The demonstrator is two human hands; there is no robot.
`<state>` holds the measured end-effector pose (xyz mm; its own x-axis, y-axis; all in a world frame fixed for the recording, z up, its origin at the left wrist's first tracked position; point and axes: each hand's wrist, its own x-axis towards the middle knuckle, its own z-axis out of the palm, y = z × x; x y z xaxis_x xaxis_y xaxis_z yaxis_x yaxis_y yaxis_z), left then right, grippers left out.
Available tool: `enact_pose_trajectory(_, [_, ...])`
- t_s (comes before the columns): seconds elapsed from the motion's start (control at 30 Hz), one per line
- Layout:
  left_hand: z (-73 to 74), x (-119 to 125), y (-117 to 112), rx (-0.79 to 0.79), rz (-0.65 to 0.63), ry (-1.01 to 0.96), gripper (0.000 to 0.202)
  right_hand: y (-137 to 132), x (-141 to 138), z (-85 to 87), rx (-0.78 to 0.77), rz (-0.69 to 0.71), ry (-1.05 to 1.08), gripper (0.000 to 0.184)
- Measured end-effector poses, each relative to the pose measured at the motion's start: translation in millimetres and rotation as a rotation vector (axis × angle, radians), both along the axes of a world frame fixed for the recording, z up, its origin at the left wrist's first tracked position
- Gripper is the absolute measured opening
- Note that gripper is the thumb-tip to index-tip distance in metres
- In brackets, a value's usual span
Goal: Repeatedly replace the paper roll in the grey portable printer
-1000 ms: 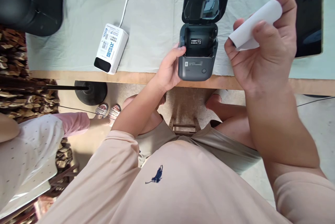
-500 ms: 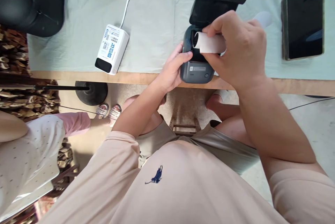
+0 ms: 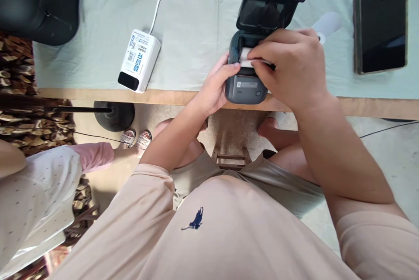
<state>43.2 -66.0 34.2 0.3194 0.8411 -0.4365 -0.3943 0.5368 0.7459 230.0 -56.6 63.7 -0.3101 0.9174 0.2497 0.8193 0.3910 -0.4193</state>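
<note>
A small dark label printer (image 3: 246, 90) stands near the table's front edge with its lid (image 3: 263, 11) raised. My left hand (image 3: 218, 81) grips the printer's left side, thumb on its rim. Inside the compartment sits a white paper roll (image 3: 245, 59), partly covered by my fingers. My right hand (image 3: 291, 64) reaches over the printer from the right, thumb and fingertips closed on the roll. Beyond that hand, a pale rounded strip (image 3: 327, 27) shows on the cloth; part of it is hidden.
A white power bank (image 3: 139, 59) with a short cable lies to the left. At the right rests a dark phone (image 3: 381, 27). A black bag-like object (image 3: 39, 5) fills the far left corner. Another person's sleeve (image 3: 94, 155) and body are at lower left, beside stacked wood (image 3: 16, 64).
My right hand has lowered the paper roll into the printer's compartment, and less of the roll now shows. My left hand and the printer have stayed nearly still.
</note>
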Motion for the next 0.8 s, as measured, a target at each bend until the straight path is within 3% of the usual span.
enact_pose_trajectory(0.13, [-6.9, -2, 2, 0.089, -0.041, -0.100, 0.031, 0, 0, -7.7, 0.069, -0.029, 0.194, 0.007])
enact_pose_trajectory(0.27, [-11.9, -6, 4, 0.081, -0.041, -0.158, 0.025, -6, -2, -14.4, 0.172, 0.031, 0.251, 0.012])
enact_pose_trajectory(0.37, [-14.4, -7, 5, 0.096, -0.019, -0.138, 0.038, -9, -1, -19.1, 0.244, 0.109, 0.250, 0.015])
enact_pose_trajectory(0.5, [-13.3, -6, 4, 0.122, 0.001, -0.041, 0.036, -8, 0, -20.6, 0.247, 0.139, 0.316, 0.008])
enact_pose_trajectory(0.63, [-7.5, -4, 1, 0.105, 0.003, 0.001, 0.036, -4, 5, -9.7, 0.284, 0.078, 0.468, 0.015])
enact_pose_trajectory(0.73, [-5.0, -4, -1, 0.093, -0.004, 0.001, 0.045, -2, 11, -1.4, 0.320, -0.042, 0.490, 0.003])
enact_pose_trajectory(0.8, [-5.1, -5, -1, 0.084, -0.018, 0.021, 0.049, 0, 12, -0.7, 0.327, -0.076, 0.547, 0.022])
